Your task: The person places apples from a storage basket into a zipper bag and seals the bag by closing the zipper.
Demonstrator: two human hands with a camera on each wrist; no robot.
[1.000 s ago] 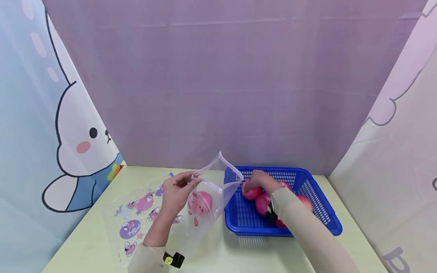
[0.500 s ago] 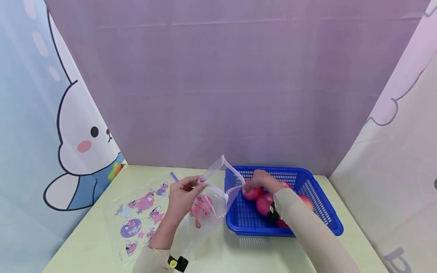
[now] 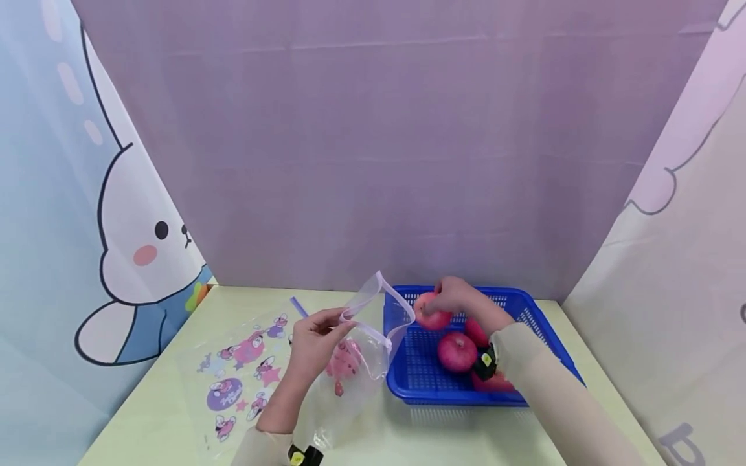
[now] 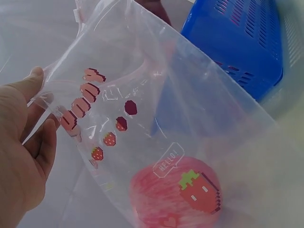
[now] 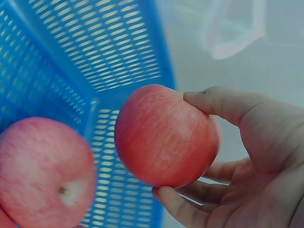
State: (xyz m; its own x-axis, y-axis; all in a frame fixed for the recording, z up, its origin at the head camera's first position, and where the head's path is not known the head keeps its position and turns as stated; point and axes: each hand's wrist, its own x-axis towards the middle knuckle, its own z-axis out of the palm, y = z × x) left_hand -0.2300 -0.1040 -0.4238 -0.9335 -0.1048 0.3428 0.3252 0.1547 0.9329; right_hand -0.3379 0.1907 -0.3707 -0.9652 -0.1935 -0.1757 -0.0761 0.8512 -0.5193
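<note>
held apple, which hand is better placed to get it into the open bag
Right, most likely: the right hand holds the apple beside the open mouth of the bag, while the left hand is occupied pinching the bag's rim.

Left grip (image 4: pixel 18 149) pinching clear bag (image 4: pixel 152 118), apple (image 4: pixel 161 192) inside

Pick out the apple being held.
The held apple is in the right hand, at the far-left corner of the basket; the other apples rest inside, except the bagged apple.
</note>
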